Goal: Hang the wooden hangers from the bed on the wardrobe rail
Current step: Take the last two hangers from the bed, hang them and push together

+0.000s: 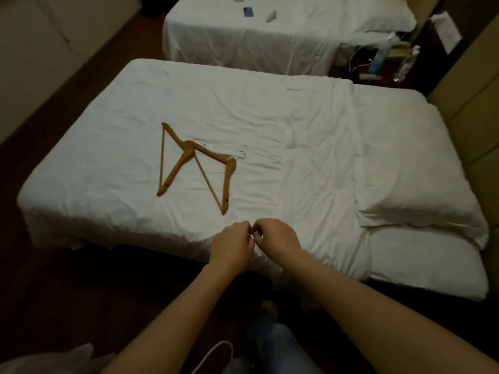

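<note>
Two wooden hangers lie flat on the white bed [108, 109], their ends overlapping near the middle. The left hanger [175, 155] points its metal hook to the right. The right hanger [226, 171] has its hook at the upper right. My left hand [232, 245] and my right hand [275, 237] meet over the bed's near edge, fingertips touching each other, fingers curled. Neither hand touches a hanger; both hangers lie a short way up and to the left of them. No wardrobe rail is in view.
White pillows [421, 184] are stacked at the right end of the bed. A second bed [243, 41] with small items stands behind. A dark nightstand [383, 66] with bottles and cables sits at the upper right. Dark floor runs along the left and near side.
</note>
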`<action>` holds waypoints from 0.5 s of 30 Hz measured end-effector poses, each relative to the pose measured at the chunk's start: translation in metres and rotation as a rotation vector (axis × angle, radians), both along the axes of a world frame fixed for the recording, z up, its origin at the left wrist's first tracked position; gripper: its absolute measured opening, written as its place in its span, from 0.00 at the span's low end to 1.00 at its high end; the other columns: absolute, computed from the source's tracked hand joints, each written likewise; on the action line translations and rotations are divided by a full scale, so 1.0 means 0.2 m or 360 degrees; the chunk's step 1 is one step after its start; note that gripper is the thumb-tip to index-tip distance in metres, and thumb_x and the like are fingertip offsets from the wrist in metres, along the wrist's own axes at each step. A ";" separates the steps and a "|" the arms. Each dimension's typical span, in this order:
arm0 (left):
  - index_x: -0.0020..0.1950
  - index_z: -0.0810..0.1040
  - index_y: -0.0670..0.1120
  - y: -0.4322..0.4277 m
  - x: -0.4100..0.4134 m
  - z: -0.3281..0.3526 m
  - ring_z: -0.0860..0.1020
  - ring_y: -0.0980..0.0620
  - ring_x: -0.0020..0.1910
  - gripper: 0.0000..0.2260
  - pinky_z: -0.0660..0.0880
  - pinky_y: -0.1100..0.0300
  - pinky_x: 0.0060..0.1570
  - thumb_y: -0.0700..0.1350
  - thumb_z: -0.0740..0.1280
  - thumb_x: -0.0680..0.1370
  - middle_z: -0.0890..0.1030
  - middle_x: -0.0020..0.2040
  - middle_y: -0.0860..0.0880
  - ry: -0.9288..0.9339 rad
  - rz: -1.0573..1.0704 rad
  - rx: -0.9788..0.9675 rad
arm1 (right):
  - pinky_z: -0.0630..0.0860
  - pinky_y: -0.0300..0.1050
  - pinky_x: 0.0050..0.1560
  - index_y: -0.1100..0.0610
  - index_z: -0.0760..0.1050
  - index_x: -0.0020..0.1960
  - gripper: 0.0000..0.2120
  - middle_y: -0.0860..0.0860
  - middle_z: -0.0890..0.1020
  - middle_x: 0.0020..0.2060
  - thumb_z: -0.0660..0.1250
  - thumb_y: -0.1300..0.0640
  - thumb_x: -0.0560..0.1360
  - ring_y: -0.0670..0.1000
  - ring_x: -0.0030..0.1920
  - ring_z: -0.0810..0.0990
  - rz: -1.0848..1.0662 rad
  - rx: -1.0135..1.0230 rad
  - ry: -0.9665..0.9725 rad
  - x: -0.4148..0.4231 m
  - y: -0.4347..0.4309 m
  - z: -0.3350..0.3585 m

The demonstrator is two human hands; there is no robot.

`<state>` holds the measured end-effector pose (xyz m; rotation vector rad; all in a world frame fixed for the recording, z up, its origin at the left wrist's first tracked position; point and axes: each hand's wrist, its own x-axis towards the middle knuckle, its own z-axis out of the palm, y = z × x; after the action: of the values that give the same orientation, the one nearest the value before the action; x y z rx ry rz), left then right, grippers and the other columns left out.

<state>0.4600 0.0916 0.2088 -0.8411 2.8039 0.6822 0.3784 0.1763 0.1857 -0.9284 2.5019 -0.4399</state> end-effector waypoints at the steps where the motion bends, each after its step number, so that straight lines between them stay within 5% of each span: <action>1: 0.57 0.78 0.48 -0.07 -0.02 -0.03 0.81 0.48 0.48 0.11 0.78 0.54 0.47 0.48 0.60 0.79 0.83 0.51 0.49 -0.0015 0.0020 0.0001 | 0.77 0.47 0.48 0.53 0.79 0.56 0.13 0.51 0.83 0.51 0.59 0.54 0.77 0.53 0.51 0.80 0.0024 0.0021 -0.0007 -0.03 -0.07 -0.02; 15: 0.58 0.78 0.49 -1.17 -0.50 -0.28 0.80 0.50 0.52 0.11 0.79 0.54 0.51 0.49 0.61 0.79 0.79 0.58 0.49 -0.0086 0.0044 0.0146 | 0.75 0.47 0.46 0.52 0.78 0.57 0.14 0.52 0.82 0.54 0.56 0.56 0.78 0.55 0.51 0.81 -0.0120 0.0107 -0.0176 -0.46 -1.08 -0.30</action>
<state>0.3599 -0.1422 0.1523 -0.8699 2.6952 0.7738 0.2865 -0.0402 0.1263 -0.7654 2.4409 -0.4170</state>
